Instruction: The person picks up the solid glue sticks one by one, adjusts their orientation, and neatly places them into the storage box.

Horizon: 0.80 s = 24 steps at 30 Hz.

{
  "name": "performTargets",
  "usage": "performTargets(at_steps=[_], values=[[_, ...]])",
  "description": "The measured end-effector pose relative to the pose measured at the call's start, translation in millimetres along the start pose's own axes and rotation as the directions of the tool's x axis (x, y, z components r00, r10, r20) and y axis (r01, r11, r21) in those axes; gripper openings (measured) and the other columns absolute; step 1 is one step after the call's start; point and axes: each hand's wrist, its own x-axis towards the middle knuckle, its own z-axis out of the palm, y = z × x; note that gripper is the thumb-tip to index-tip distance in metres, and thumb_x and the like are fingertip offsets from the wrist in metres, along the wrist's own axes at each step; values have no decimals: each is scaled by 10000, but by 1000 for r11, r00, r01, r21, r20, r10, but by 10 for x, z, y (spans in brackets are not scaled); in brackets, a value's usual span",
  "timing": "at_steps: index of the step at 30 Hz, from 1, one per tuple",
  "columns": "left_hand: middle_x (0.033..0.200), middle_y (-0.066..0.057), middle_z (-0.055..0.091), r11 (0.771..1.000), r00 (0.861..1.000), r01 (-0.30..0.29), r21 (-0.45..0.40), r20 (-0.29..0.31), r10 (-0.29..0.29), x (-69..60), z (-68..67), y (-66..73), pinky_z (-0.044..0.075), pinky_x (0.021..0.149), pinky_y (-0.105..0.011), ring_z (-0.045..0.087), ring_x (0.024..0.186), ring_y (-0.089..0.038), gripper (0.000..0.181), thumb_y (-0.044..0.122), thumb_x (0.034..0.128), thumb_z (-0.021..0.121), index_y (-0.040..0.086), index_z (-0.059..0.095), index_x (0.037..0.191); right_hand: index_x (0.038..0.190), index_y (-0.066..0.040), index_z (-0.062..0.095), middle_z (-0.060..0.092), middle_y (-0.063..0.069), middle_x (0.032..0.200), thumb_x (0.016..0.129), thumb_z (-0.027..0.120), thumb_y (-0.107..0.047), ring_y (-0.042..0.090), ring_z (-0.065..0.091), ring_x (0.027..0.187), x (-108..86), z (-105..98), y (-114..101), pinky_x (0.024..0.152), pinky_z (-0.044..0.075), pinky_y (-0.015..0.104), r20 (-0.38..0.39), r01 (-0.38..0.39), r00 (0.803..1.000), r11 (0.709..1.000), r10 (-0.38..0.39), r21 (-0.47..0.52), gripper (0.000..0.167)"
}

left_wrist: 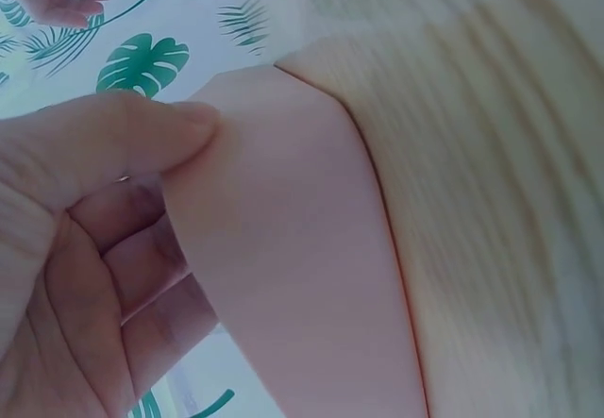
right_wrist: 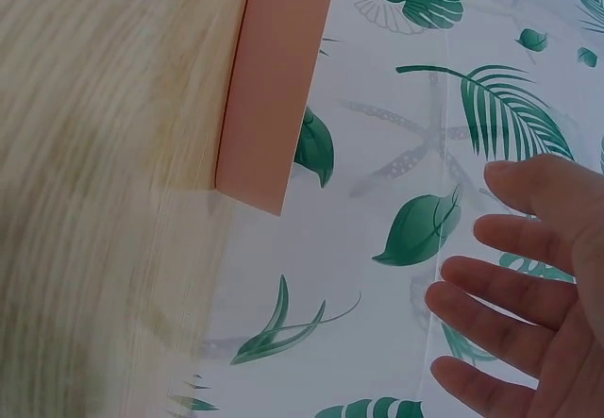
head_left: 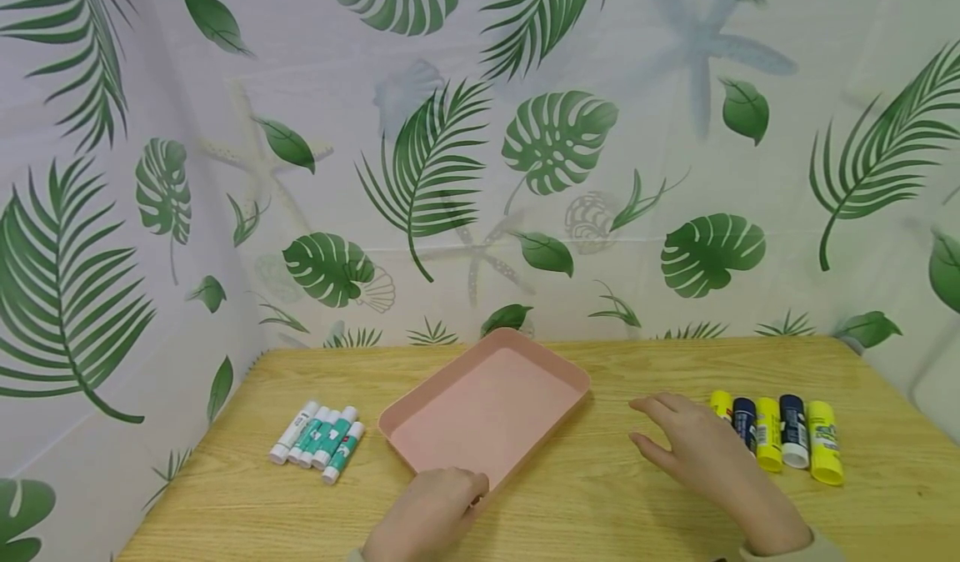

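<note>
A shallow pink tray (head_left: 487, 403) lies at an angle on the wooden table, with nothing inside. My left hand (head_left: 431, 512) grips its near corner; in the left wrist view the thumb of that hand (left_wrist: 104, 220) lies over the rim of the tray (left_wrist: 293, 239) and the other fingers are on the far side of the wall. My right hand (head_left: 708, 462) is held apart from the tray, to its right, fingers extended and holding nothing. In the right wrist view the right hand (right_wrist: 528, 286) has its fingers spread, away from the tray wall (right_wrist: 274, 88).
Several white and green glue sticks (head_left: 330, 437) lie side by side left of the tray. Several yellow and dark blue glue sticks (head_left: 768, 433) lie in a row at the right, beyond my right hand. A leaf-patterned cloth (head_left: 465, 170) hangs behind the wooden table (head_left: 585, 495).
</note>
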Motion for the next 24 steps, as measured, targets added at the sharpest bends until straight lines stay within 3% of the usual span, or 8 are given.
performTargets(at_steps=[5, 24], values=[[559, 114, 371, 1000, 1000, -6, 11, -10, 6, -6, -2, -9, 308, 454, -171, 330, 504, -42, 197, 149, 844, 592, 160, 517, 662, 998, -52, 625, 609, 50, 905, 720, 714, -208, 212, 596, 794, -2, 1, -1, 650, 506, 347, -1, 4, 1000, 1000, -4, 7, 330], [561, 94, 333, 996, 998, 55, -73, 25, -53, -7, -11, -30, 293, 479, -191, 310, 515, -61, 209, 101, 842, 577, 169, 482, 669, 1001, -54, 623, 604, 57, 929, 701, 734, -199, 210, 594, 795, 0, 36, -4, 657, 506, 339, 27, 16, 999, 1000, -17, 21, 351]])
